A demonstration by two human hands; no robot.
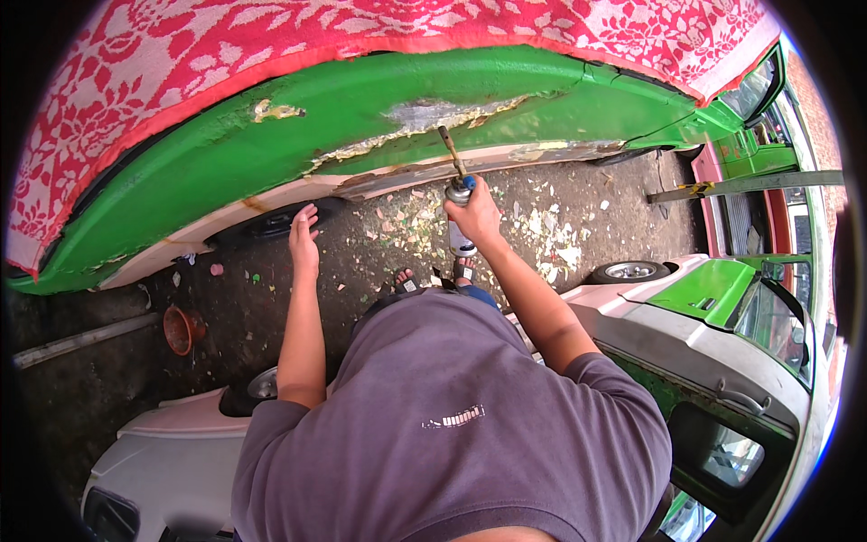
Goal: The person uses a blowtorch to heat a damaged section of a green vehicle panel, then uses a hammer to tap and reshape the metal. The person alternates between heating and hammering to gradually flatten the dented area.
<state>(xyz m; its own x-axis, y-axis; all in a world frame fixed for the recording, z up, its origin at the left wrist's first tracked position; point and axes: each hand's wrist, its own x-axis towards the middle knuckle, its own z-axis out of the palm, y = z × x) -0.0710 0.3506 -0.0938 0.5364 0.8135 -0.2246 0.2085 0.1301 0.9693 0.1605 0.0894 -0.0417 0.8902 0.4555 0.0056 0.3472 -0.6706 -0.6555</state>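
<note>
My right hand (479, 219) is wrapped round the canister of a gas blowtorch (457, 191) with a blue knob. Its brass nozzle points up and away toward a green vehicle panel (348, 113). Along that panel runs a strip of peeled paint and exposed filler (406, 140), with a bare grey patch above it; the nozzle tip lies at its lower edge in the picture. No flame is visible. Off to the left, my left hand (305, 233) is raised and holds nothing, fingers stretched, in front of the vehicle's dark wheel (275, 221).
A red and pink floral cloth (361, 23) drapes over the vehicle's top. Paint flakes (551, 239) litter the ground around my feet. An orange-brown bucket (183, 331) lies at left. Behind me stands a white and green vehicle (722, 361); a metal pole (750, 185) juts in from the right.
</note>
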